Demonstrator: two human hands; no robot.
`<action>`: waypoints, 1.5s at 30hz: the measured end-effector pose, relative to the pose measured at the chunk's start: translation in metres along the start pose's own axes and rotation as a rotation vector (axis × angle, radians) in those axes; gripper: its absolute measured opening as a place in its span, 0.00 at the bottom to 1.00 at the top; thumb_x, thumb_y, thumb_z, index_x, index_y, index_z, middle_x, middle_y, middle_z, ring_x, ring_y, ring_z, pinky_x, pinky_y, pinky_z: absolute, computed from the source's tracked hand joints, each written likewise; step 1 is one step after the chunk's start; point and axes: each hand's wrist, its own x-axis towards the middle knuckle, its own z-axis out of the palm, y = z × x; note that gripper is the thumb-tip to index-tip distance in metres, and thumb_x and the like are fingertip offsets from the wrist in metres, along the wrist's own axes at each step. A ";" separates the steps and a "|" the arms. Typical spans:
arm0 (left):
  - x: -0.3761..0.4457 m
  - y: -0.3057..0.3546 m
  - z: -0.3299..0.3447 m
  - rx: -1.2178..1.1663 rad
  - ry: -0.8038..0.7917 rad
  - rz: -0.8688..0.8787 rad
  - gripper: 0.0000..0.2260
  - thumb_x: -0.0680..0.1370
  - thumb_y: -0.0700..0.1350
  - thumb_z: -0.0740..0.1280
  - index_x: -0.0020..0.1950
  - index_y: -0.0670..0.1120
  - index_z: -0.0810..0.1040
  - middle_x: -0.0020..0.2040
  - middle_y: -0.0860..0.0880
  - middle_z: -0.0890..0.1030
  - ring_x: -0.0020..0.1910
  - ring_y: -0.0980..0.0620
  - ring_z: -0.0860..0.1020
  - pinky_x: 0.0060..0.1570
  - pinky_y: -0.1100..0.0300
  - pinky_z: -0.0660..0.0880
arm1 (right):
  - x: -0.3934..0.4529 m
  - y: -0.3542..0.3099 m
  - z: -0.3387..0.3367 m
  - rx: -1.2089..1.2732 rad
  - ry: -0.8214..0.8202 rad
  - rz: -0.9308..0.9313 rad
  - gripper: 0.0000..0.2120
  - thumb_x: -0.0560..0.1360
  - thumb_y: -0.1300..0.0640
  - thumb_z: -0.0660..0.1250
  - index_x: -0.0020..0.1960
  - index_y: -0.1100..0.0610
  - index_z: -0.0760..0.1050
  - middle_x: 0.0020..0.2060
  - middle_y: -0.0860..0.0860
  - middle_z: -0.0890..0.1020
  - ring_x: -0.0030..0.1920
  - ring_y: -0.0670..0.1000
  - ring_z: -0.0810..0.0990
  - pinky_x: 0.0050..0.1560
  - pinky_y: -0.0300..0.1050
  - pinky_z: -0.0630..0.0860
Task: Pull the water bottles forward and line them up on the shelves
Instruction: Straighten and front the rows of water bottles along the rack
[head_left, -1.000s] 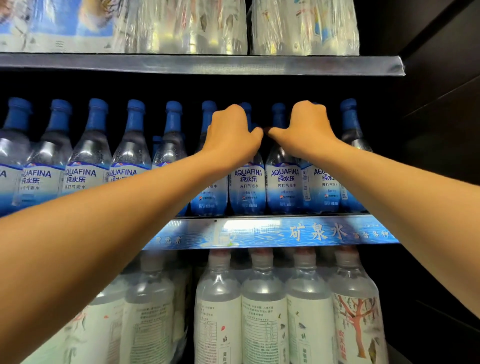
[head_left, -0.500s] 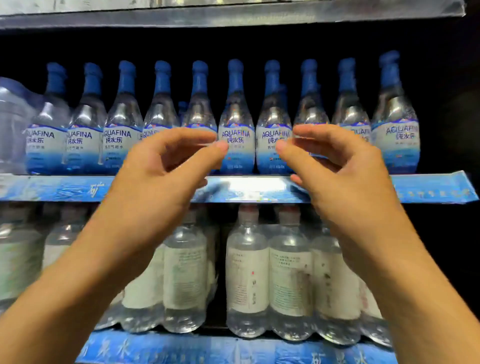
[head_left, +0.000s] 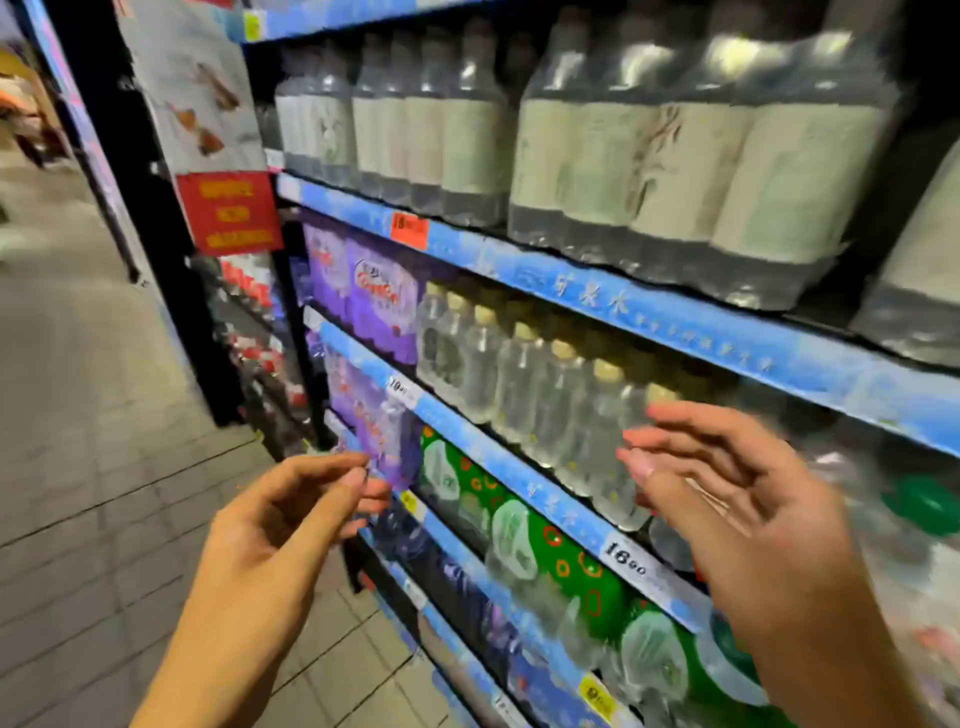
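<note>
A row of clear water bottles with pale yellow caps (head_left: 524, 384) stands on a middle shelf with a blue front strip (head_left: 519, 467). Above it, shrink-wrapped packs of bottles with pale labels (head_left: 649, 171) fill a higher shelf. My left hand (head_left: 291, 509) hangs in the air in front of the shelf's left end, fingers loosely curled, holding nothing. My right hand (head_left: 737, 499) hovers just in front of the yellow-capped bottles, fingers relaxed and spread, touching nothing. The view is blurred by motion.
Purple packs (head_left: 379, 306) sit left of the yellow-capped bottles. Green-labelled bottles (head_left: 545, 545) fill the shelf below. A red sign (head_left: 228, 213) hangs on the black upright at the shelf's left end. Grey tiled aisle floor (head_left: 93, 467) stretches to the left.
The view has swung down and left from the blue-capped Aquafina row to lower shelves seen at an angle. Both hands have drawn back from the bottles and hold nothing.
</note>
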 end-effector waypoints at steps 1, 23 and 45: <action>-0.022 -0.007 -0.013 0.024 0.047 -0.004 0.13 0.71 0.48 0.69 0.51 0.43 0.84 0.45 0.41 0.86 0.46 0.46 0.85 0.50 0.55 0.81 | -0.009 0.013 0.006 0.009 -0.065 0.049 0.16 0.65 0.49 0.74 0.52 0.49 0.82 0.46 0.49 0.86 0.48 0.47 0.85 0.46 0.35 0.80; -0.314 -0.125 -0.265 0.115 0.816 -0.571 0.16 0.69 0.55 0.71 0.53 0.50 0.83 0.51 0.47 0.86 0.53 0.49 0.84 0.54 0.49 0.77 | -0.203 0.135 0.200 0.024 -0.762 0.573 0.11 0.73 0.67 0.72 0.54 0.58 0.79 0.46 0.55 0.85 0.47 0.52 0.84 0.49 0.40 0.81; -0.080 -0.150 -0.429 0.183 0.685 -0.473 0.15 0.73 0.50 0.68 0.57 0.44 0.81 0.51 0.46 0.85 0.53 0.49 0.84 0.53 0.51 0.78 | -0.128 0.219 0.385 -0.070 -0.740 0.672 0.11 0.73 0.57 0.73 0.55 0.49 0.80 0.49 0.49 0.86 0.52 0.48 0.84 0.52 0.39 0.81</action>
